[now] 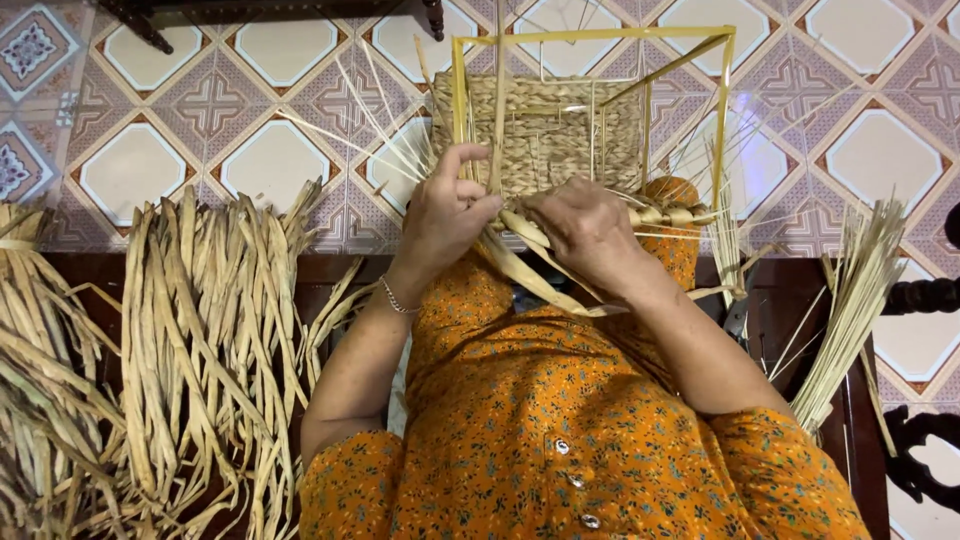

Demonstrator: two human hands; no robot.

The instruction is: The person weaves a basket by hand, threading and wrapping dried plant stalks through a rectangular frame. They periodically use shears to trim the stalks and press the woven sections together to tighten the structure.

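Observation:
A half-woven straw basket [545,135] sits inside a yellow square wire frame [600,36], resting on my lap over an orange flowered dress. My left hand [445,215] pinches a flat dried strand [530,275] at the basket's near edge, beside a thin upright stake. My right hand [585,230] grips the same woven edge, fingers curled over the twisted strands. Loose strand ends trail down from between both hands.
A thick pile of dried flat leaves [205,340] lies to my left on dark wood. A bundle of thin pale sticks [850,300] leans at my right. Patterned floor tiles [270,160] lie beyond. Dark carved furniture [925,440] stands at far right.

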